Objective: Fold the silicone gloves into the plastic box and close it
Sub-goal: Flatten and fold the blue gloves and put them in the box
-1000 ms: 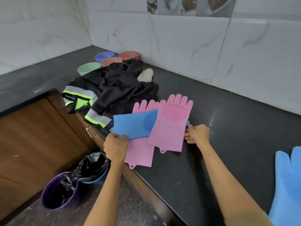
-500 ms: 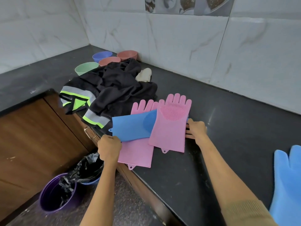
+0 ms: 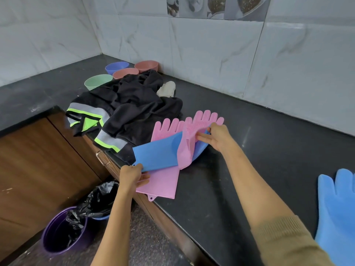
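Observation:
Three silicone gloves lie stacked at the black counter's front edge. A pink glove (image 3: 163,181) is at the bottom, its cuff overhanging the edge. A blue glove (image 3: 157,152) lies crosswise over it. A second pink glove (image 3: 203,120) sits on top, its right side curled upward. My left hand (image 3: 132,177) pinches the blue glove's cuff. My right hand (image 3: 217,135) grips the blue glove's finger end together with the top pink glove and lifts them. Another blue glove (image 3: 338,212) lies at the far right. No plastic box is in view.
A black garment with grey and neon-green stripes (image 3: 123,112) is heaped just left of the gloves. Several coloured bowls (image 3: 117,67) stand in the corner behind it. Below the counter (image 3: 269,150) are wooden cabinet doors and a purple bin (image 3: 61,231) with a black liner.
My right hand moved up from the counter beside the top pink glove and took hold of the blue glove's end, curling it and the pink glove upward. My left hand kept hold of the cuff.

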A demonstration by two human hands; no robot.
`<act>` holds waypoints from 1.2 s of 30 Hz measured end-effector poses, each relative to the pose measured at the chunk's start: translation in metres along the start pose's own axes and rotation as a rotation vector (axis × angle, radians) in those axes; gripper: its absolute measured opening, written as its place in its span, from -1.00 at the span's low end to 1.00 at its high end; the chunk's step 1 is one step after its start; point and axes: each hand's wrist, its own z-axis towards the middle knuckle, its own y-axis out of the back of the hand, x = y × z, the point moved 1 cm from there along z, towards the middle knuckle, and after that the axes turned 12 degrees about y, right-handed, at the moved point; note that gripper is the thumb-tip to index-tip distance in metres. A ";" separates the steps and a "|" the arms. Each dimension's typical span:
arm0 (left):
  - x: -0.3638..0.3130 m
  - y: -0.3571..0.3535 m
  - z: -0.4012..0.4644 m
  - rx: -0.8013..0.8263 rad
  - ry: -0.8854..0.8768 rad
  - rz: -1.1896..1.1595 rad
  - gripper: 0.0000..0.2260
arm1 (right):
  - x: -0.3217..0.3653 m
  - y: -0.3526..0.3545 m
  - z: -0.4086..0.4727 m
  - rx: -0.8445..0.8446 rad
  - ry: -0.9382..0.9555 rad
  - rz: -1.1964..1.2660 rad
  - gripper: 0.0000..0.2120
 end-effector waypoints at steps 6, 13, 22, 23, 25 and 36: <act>0.006 0.003 -0.004 0.009 -0.032 0.052 -0.82 | -0.021 -0.023 0.001 0.216 0.018 -0.085 -0.74; 0.007 0.005 -0.012 0.050 -0.049 0.139 -0.80 | -0.040 -0.063 -0.016 0.475 0.344 -0.386 -0.49; 0.008 0.005 -0.017 0.099 0.001 0.203 -0.85 | -0.042 0.013 -0.023 -0.300 0.400 -1.018 -0.67; 0.008 0.004 -0.019 0.112 0.011 0.220 -0.85 | -0.043 0.023 -0.023 -0.285 0.283 -1.104 -0.54; 0.006 0.002 -0.021 0.133 0.022 0.245 -0.85 | -0.043 0.033 -0.025 -0.210 0.160 -1.162 -0.39; 0.009 -0.018 -0.060 0.323 0.012 0.296 -0.93 | -0.008 0.060 -0.010 -0.119 0.254 -0.662 -0.87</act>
